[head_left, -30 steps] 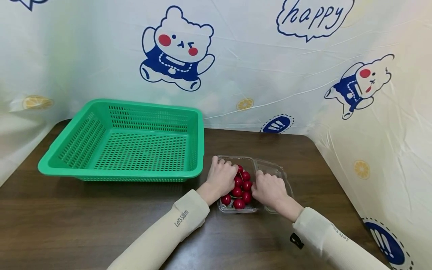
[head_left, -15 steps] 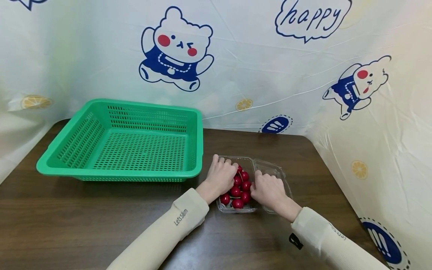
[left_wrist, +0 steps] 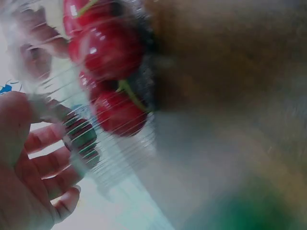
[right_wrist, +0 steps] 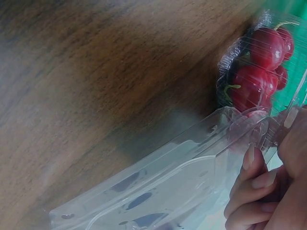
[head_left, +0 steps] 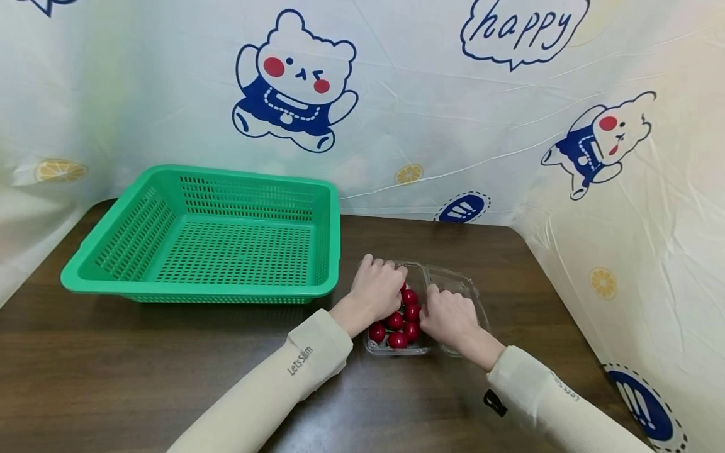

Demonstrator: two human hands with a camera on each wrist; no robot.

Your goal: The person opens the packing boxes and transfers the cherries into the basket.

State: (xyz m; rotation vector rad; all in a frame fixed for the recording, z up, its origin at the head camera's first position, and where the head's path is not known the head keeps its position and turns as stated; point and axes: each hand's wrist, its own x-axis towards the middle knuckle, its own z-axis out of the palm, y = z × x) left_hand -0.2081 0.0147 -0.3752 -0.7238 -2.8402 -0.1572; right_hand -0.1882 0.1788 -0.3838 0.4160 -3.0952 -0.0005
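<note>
Red cherries (head_left: 395, 340), some with green stems, lie in a clear plastic clamshell box (head_left: 396, 352) on the table. Its lid (head_left: 461, 285) is folded out to the right. My left hand (head_left: 376, 286) reaches over the far left part of the box, onto the cherries. In the left wrist view its fingers (left_wrist: 50, 163) are bent, with the tips blurred behind the ribbed plastic; whether they pinch a cherry is hidden. My right hand (head_left: 450, 318) grips the box at the hinge side, and in the right wrist view its fingers (right_wrist: 252, 191) are curled at the plastic edge.
A large green perforated basket (head_left: 238, 292) stands left of the box on the dark wooden table (head_left: 170, 365). A printed curtain (head_left: 419, 94) hangs behind the table and along its right side.
My left hand has shifted away from me and slightly right over the box, showing different cherries. My right hand stays at the hinge side.
</note>
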